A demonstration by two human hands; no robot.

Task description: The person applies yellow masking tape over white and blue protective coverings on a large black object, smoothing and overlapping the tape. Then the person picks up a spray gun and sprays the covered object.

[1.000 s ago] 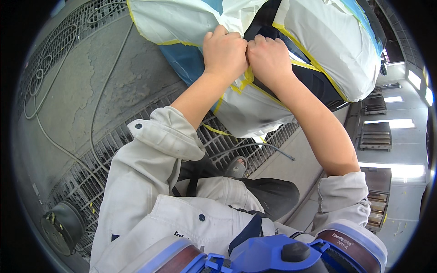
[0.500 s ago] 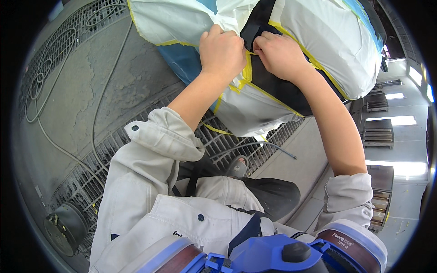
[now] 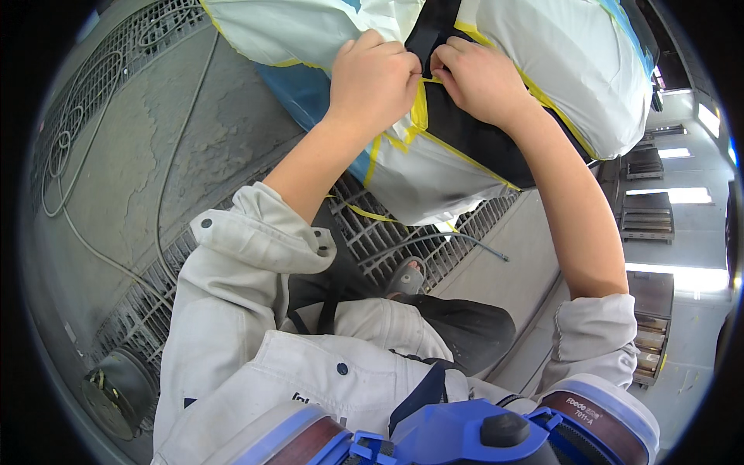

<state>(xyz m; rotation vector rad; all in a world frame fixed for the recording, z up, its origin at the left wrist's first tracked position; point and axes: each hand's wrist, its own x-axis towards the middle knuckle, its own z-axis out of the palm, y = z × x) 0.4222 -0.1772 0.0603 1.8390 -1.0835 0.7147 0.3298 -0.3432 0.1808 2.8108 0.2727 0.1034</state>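
Observation:
Yellow masking tape (image 3: 419, 107) runs along the edge of white masking sheeting (image 3: 446, 167) and over a black panel (image 3: 469, 128). My left hand (image 3: 375, 84) is closed at the sheeting's edge, its thumb and fingers pressed together on the tape. Just to its right, my right hand (image 3: 479, 80) pinches the tape over the black panel. A short stretch of tape shows between the two hands, whose fingertips are close together but apart. Another white sheet (image 3: 558, 70) with a yellow taped border covers the part at the right.
Blue film (image 3: 288, 91) hangs beside the white sheeting. Below lies a metal floor grating (image 3: 387, 256) with a loose hose (image 3: 465, 236) on it. Coiled hose (image 3: 62, 151) lies at the far left, near a dark round reel-like object (image 3: 120, 391). A blue respirator (image 3: 465, 434) fills the bottom edge.
Both hands sit slightly higher in the picture, and the left has shifted a little leftward. They keep their closed grips near the tape; the covered part has shifted slightly in view.

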